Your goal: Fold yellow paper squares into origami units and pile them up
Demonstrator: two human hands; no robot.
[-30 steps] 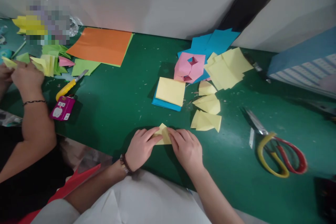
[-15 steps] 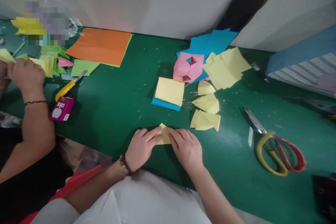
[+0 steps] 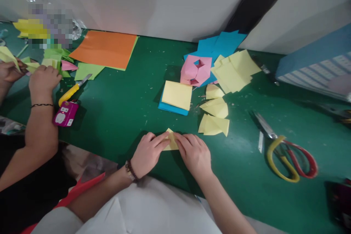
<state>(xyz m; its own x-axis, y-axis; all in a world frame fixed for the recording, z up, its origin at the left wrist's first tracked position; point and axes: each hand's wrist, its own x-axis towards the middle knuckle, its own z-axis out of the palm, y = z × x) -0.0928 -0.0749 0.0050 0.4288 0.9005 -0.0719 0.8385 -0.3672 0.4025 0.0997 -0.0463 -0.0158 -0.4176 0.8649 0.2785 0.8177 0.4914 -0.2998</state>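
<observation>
Both my hands rest on a small folded yellow paper (image 3: 170, 139) at the near edge of the green table (image 3: 123, 106). My left hand (image 3: 148, 153) presses its left side with the fingertips together. My right hand (image 3: 193, 153) pins the right side the same way. Most of the paper is hidden under my fingers. Just beyond lie three folded yellow pieces (image 3: 214, 111) and a stack of square yellow sheets on blue ones (image 3: 177, 95). A pink folded paper shape (image 3: 196, 70) stands behind that stack.
Scissors with yellow and red handles (image 3: 285, 153) lie at the right. Loose yellow sheets (image 3: 235, 68), blue sheets (image 3: 219, 44) and an orange sheet (image 3: 105, 48) lie farther back. At the left another person's hands (image 3: 41, 78) work on paper beside a yellow knife (image 3: 71, 89) and a pink gadget (image 3: 65, 113).
My hands and the yellow paper have hardly moved. The other person's hand at the left has shifted right, toward the paper pile.
</observation>
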